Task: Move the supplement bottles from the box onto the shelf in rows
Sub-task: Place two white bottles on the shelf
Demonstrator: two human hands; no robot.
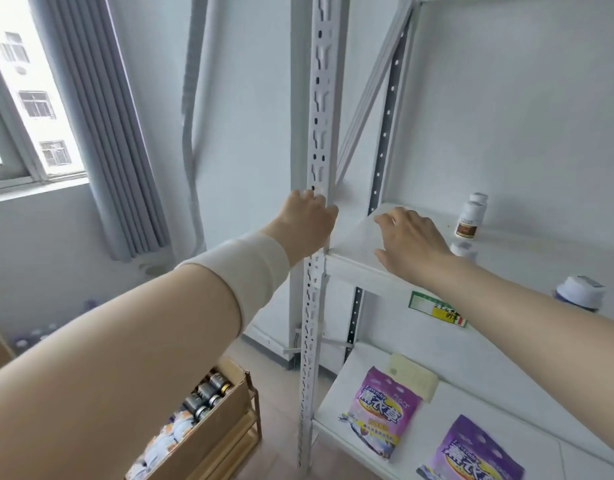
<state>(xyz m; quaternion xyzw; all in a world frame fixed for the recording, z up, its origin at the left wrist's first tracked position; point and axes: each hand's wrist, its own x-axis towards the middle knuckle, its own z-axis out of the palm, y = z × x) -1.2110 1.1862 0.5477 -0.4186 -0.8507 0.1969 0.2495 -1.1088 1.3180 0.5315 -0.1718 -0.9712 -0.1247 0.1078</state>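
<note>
We have both arms up at the rack. The left hand [305, 223], centre frame, has its fingers curled round the white upright [321, 98], apparently bracing there. The right hand [411, 244] is spread palm-down over the left end of the shelf [354, 233], fingers [388, 216] straight and apart, holding nothing; we can't tell whether the palm touches the board or hovers just above it.

Where's the stock? A supplement bottle [470, 220] stands upright on that shelf just to the right of the right hand, long axis vertical, white cap up, apart from the fingers, which point away from it toward the left. A second bottle [464, 249] sits in front of it, mostly hidden behind the back of the hand. Further right, near the frame edge, there's a white-capped container [580, 292]; we can't make out what it is.

The supply is the cardboard box [212, 441], down at lower centre-left, well below both hands and directly under the left forearm. The packed bottles [208, 393] show mostly as caps and shoulders, so they look to be standing, though it's blurred.

So the relation that matters, as we read it: with neither hand carrying a bottle, the next one lies down and to the left. The left hand is on the nearer side, and the right would have to cross in front of the upright. The row on the shelf has barely begun. The lower shelf carries purple bags [385, 414].
</note>
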